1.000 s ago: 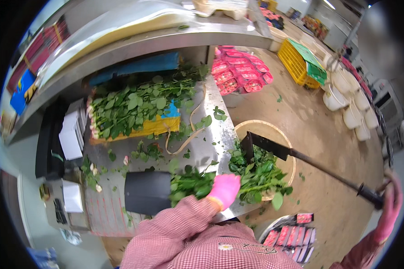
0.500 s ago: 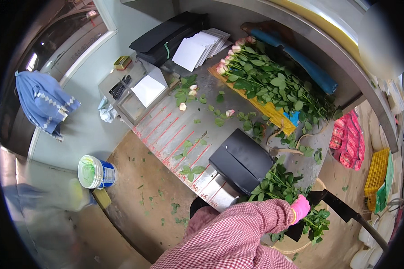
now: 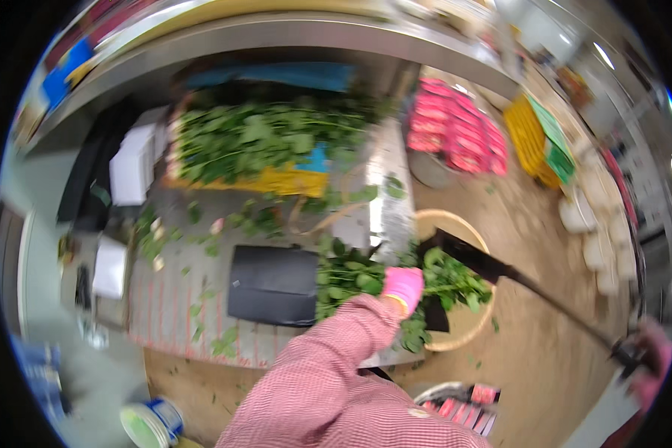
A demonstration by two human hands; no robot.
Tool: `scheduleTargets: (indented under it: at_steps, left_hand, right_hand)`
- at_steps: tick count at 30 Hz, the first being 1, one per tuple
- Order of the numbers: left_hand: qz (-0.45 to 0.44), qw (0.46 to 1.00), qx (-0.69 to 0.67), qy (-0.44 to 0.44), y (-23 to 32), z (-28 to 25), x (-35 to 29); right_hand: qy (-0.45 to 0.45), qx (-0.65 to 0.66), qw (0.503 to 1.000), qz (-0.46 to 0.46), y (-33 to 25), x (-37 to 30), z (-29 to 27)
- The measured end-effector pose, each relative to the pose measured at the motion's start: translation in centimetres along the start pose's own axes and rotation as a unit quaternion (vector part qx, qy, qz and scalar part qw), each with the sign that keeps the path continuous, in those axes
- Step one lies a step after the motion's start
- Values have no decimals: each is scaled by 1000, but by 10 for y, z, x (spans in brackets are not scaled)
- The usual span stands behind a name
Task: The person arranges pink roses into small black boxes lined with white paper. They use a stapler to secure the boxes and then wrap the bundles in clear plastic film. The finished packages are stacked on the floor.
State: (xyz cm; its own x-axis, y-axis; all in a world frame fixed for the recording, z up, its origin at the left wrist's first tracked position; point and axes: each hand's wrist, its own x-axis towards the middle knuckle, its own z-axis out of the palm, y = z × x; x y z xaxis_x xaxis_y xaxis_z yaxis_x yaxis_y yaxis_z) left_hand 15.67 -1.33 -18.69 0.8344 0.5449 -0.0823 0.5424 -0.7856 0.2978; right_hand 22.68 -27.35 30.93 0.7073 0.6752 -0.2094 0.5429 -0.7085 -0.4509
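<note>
My left hand (image 3: 403, 290), in a pink glove, closes round the leafy stems of a rose bunch (image 3: 343, 280) at the table's right edge. A black sheet (image 3: 272, 285) wraps the other end of this bunch, hiding the blooms. Past my hand, the stem ends (image 3: 455, 282) stick out beside the dark blade of a long-handled cutter (image 3: 474, 257). Far to the right, my right hand (image 3: 649, 360), also pink-gloved and blurred, grips the cutter's handle. A tan round tub (image 3: 467, 340) stands beneath the stems and blade.
Another pile of roses (image 3: 257, 138) lies on yellow wrapping (image 3: 276, 183) at the back. Loose leaves and petals litter the metal table (image 3: 157, 299). White cards (image 3: 131, 168) are at left. Pink-wrapped bunches (image 3: 455, 127), a yellow crate (image 3: 530, 138) and white buckets (image 3: 579, 209) stand right.
The view has swung to the right, bringing my right hand on the cutter's handle into sight. My left hand still holds the stems beside the blade.
</note>
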Motion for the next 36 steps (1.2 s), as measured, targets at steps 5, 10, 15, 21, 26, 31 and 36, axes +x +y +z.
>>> scheduleTargets:
  at_steps: [5, 10, 15, 21, 26, 31, 36]
  left_hand:
    - [45, 995, 66, -54, 27, 4, 14]
    - [117, 987, 86, -64, 16, -3, 2]
    - [124, 985, 93, -68, 25, -76, -3]
    - [117, 993, -9, 29, 10, -117, -55]
    - [161, 982, -70, 76, -1, -118, -68]
    - [147, 982, -97, 70, -7, -146, -61]
    - [119, 985, -113, 61, -20, -167, -63]
  right_hand:
    - [-248, -102, 896, 355, 212, -92, 242]
    - [-279, 37, 914, 291, 354, -51, 502]
    - [-296, -64, 952, -50, 406, 124, 371]
    - [221, 129, 787, -562, -27, 282, 56]
    - [180, -90, 895, -398, -238, 392, 7]
    - [192, -186, 935, -232, -300, 504, 50]
    - [243, -103, 919, -293, -303, 522, 48]
